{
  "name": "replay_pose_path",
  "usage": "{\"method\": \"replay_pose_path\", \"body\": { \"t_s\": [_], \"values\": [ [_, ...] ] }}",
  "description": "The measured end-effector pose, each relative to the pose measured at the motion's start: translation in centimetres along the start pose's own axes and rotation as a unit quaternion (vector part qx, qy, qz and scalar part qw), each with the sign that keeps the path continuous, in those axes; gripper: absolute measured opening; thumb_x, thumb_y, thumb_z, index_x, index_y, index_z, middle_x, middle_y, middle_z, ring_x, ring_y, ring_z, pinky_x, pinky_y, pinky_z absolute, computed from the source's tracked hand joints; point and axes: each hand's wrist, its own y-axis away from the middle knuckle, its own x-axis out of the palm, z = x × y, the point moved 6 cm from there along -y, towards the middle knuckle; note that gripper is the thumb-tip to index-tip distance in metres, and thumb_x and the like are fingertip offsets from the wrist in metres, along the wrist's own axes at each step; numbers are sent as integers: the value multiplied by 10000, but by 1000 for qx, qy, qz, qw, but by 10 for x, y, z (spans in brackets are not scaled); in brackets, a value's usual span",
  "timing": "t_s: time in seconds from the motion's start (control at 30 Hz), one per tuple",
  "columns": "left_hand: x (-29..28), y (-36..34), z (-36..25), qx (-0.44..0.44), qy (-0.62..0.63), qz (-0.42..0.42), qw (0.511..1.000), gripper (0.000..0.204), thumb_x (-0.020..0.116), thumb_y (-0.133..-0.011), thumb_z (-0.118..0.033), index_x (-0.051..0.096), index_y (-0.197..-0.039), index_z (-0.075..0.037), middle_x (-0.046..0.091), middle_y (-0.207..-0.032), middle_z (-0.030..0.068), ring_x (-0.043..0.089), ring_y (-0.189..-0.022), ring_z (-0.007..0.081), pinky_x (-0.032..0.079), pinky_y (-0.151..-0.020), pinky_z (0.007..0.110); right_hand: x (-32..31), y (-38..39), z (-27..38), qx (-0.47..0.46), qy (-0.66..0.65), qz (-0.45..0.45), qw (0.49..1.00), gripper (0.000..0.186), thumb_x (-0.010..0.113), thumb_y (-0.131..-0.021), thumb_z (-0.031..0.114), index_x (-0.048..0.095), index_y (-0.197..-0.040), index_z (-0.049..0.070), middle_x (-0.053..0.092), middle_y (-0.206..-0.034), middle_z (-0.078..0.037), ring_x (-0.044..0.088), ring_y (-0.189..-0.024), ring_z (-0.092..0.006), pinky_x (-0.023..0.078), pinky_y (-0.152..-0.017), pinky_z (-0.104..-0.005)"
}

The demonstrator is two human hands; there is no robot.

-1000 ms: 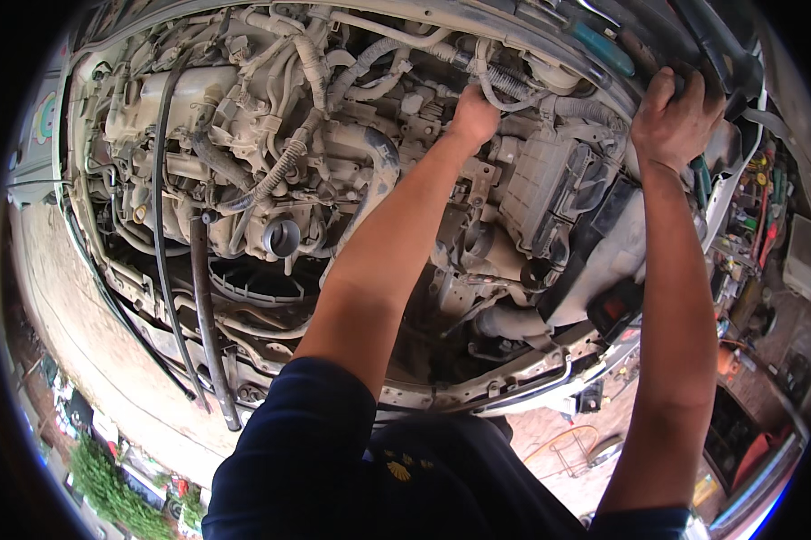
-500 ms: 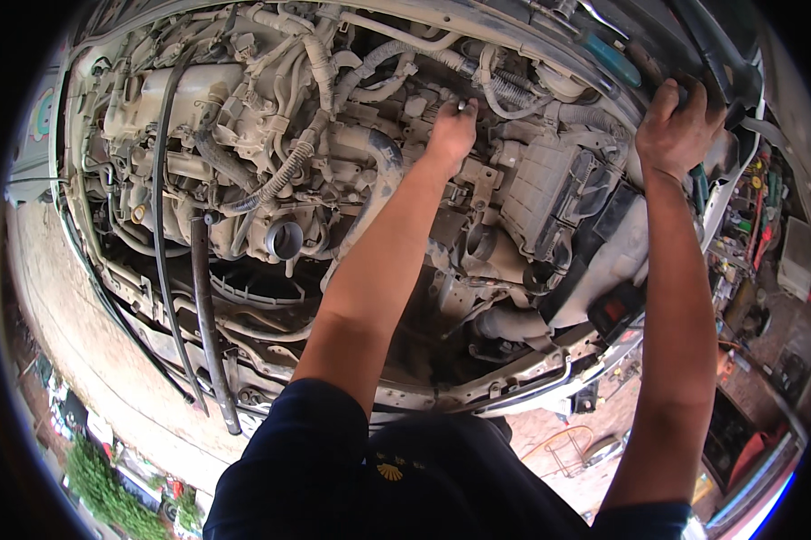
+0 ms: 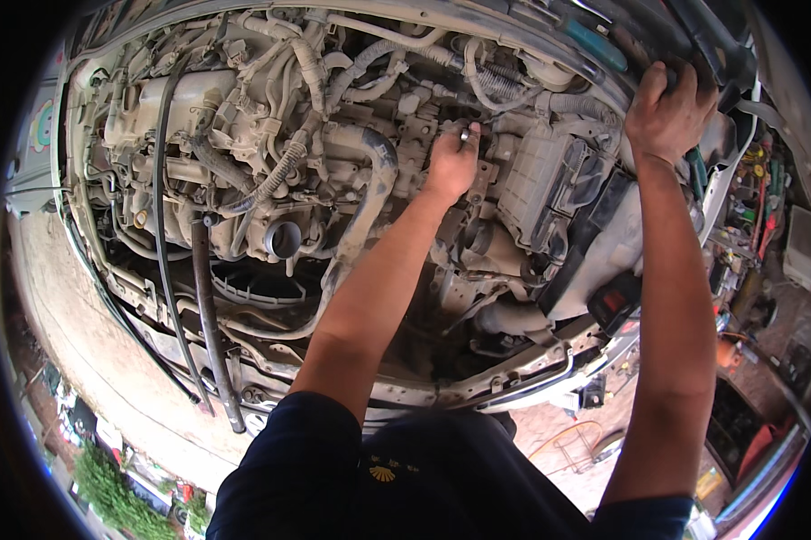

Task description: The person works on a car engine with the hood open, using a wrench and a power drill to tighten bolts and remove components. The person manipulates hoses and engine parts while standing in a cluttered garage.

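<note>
My left hand (image 3: 453,162) is closed around a small metal object (image 3: 465,135), perhaps a tool, amid dusty fittings in the middle of a car's engine bay. A thick hose (image 3: 369,189) curves to its left, and a ribbed plastic box (image 3: 536,184) lies to its right. My right hand (image 3: 671,112) is at the upper right edge, fingers curled on something dark that I cannot make out. Just left of it, a teal-handled tool (image 3: 594,45) lies on the dark ledge.
A metal bar (image 3: 206,324) and a thin black strip (image 3: 165,252) cross the engine's left side. The front crossmember (image 3: 459,391) borders the bay near my body. Assorted tools (image 3: 765,198) lie beyond the car's right side. A wire basket-like item (image 3: 558,441) is on the ground.
My left hand has drawn back toward me by several finger widths, and the metal object in it now shows. My right hand has shifted only slightly and stays at the edge.
</note>
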Motion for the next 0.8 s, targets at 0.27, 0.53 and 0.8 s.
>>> {"method": "replay_pose_path", "body": {
  "t_s": [0.27,0.53,0.8],
  "values": [
    [3,8,-17,14,5,-4,1000,283,543,-1022,-234,619,-981,35,645,-874,284,568,-864,508,463,-739,494,1,2,-3,-15,14,-10,1000,343,582,-912,374,709,-1081,104,601,-1156,-218,540,-1104,-436,426,-972,-541],
    [7,1,-29,39,-72,-5,997,239,564,-1001,-198,607,-980,36,638,-889,306,589,-858,504,474,-719,496,1,3,2,18,27,17,999,345,580,-911,385,710,-1095,124,588,-1197,-212,526,-1145,-447,438,-974,-552],
    [25,-11,-32,-50,204,-41,977,244,547,-934,-27,596,-1169,17,695,-1069,93,628,-920,208,485,-850,329,1,1,0,12,20,13,1000,336,587,-907,377,712,-1096,128,585,-1208,-221,519,-1161,-447,437,-983,-544]
  ]
}}
